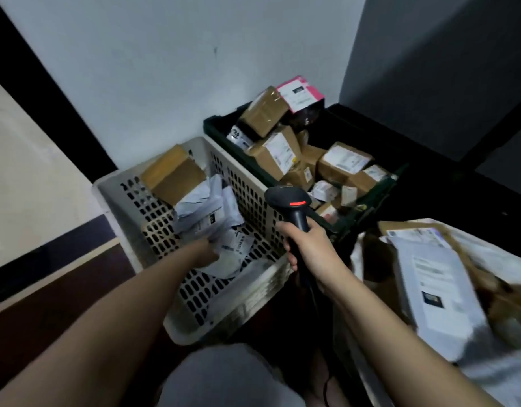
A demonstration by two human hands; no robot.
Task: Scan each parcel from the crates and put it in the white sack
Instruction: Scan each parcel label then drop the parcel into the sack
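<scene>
Beige crate [141, 212] beside dark parcel-heaped crate [368, 207], near wall.

2 crates ahead of us, a sack to our right.
The perforated crate [153, 227] sits left of the dark crate [371, 198], touching it; both hold parcels. The sack [488, 374] lies nearest, with a flat parcel [438, 286] on top.

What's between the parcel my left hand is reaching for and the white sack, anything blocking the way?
Nothing solid blocks it. The left hand is on a white mailer in the beige crate; toward the white sack, only the right hand holding the scanner sits in that path.
</scene>
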